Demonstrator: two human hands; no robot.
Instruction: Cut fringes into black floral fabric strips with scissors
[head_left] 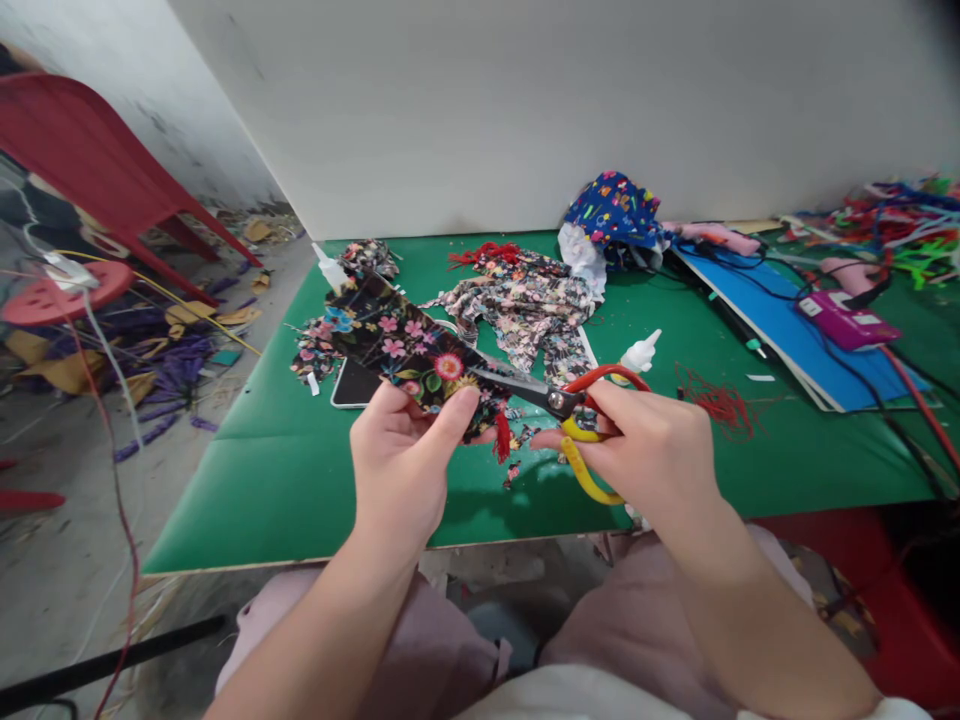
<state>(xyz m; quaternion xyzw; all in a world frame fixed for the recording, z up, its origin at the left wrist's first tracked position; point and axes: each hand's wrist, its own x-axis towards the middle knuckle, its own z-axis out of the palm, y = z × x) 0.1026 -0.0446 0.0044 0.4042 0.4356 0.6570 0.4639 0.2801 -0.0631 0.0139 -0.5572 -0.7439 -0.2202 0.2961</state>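
My left hand [405, 455] pinches a strip of black floral fabric [397, 340] between thumb and fingers, above the green table. The strip slants up and to the left from the hand. Scissors [559, 400] with red and yellow handles are in my right hand [652, 440], their blades pointing left and lying at the fabric's right edge near my left thumb. A red tassel [502, 437] hangs just below the blades. Behind the hands lies a pile of floral fabric scraps [517, 300]. Part of a dark, white-edged flat object [350, 385] shows beneath the fabric strip.
The green table [285, 500] holds white bottles [641, 352], red threads [720, 405], a blue folder [780, 320], a purple device [847, 320] with cables, and a blue patterned cloth [613, 215]. A pale panel [487, 120] rises behind. A red chair [97, 150] stands left.
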